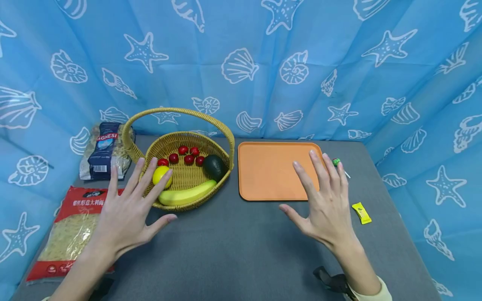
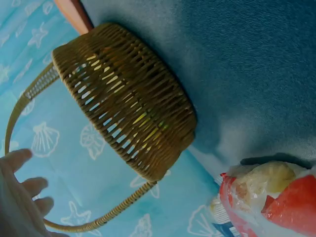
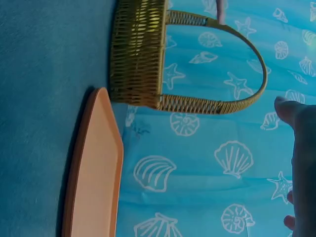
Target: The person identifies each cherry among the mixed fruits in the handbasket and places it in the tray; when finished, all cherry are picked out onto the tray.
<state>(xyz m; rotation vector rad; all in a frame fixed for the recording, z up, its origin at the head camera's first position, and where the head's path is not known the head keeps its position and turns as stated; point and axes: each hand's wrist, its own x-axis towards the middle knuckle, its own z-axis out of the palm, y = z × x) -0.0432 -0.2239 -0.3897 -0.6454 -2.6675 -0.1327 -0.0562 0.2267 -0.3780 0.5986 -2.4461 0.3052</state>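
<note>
Both hands are held up over the table with fingers spread, and neither holds anything. In the head view my left hand (image 1: 126, 213) overlaps the near left rim of a wicker basket (image 1: 184, 207) and a red pasta bag (image 1: 80, 205). Inside the basket lie a banana (image 1: 187, 193), a yellow lemon-like fruit (image 1: 162, 170), a dark avocado (image 1: 214, 167) and several red cherry-like fruits (image 1: 189, 159). My right hand (image 1: 327, 205) is over the near right part of an orange tray (image 1: 271, 171), its fingertips covering part of it.
A blue-labelled pasta bag (image 1: 105, 150) stands at the back left. Right of the tray lie a green-wrapped lollipop (image 1: 336, 161) and a yellow wrapped candy (image 1: 362, 213). A blue curtain (image 1: 263, 92) with shell prints hangs behind the grey table (image 1: 233, 251). The basket's tall handle (image 1: 180, 110) arches upward.
</note>
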